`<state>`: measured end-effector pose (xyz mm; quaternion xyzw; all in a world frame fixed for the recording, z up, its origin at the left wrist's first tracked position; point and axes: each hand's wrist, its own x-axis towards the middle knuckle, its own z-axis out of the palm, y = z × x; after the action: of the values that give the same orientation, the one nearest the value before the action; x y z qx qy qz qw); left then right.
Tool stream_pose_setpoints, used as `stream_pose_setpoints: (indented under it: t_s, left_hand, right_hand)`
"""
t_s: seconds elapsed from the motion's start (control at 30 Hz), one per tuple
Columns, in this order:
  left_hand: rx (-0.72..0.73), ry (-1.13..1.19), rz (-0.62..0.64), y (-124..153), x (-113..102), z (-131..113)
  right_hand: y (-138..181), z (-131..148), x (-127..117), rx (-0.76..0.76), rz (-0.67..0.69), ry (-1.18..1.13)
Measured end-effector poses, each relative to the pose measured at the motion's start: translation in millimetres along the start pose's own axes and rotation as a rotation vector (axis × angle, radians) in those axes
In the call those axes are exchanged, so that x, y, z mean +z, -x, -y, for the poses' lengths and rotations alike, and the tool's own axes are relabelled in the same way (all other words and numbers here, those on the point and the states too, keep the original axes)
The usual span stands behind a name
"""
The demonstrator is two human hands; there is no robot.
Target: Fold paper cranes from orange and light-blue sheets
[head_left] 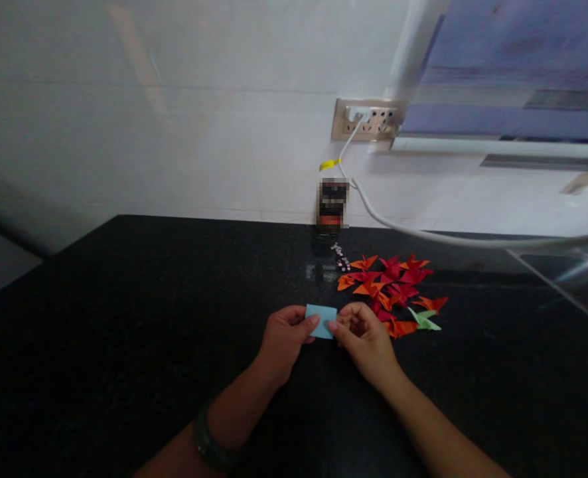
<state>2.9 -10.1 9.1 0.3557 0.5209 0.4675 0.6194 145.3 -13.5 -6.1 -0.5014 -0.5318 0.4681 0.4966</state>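
A small light-blue piece of folded paper is held up between my two hands, above the black countertop. My left hand pinches its left edge, the thumb lying on the front face. At the paper's right edge, my right hand grips it between thumb and fingers; the fingertips behind are partly hidden. Beyond my right hand lies a group of several folded paper cranes in red and orange, with one pale green crane at its near right side.
Against the white wall stands a phone-like object, blurred out, with a beaded strap on the counter. A white cable runs from the wall socket off to the right. A sink edge is at the right.
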Motion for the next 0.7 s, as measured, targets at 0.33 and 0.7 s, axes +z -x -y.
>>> stream_pose_setpoints:
  t_s: [0.33,0.7]
  left_hand:
    - [-0.063,0.025,0.084,0.7,3.0,-0.3]
    - [-0.137,0.124,0.218,0.4,-3.0,-1.1]
  right_hand:
    - [1.3,-2.4,-4.3,-0.057,-0.017,0.211]
    - [0.7,9.7,-15.7,-0.418,0.295,0.367]
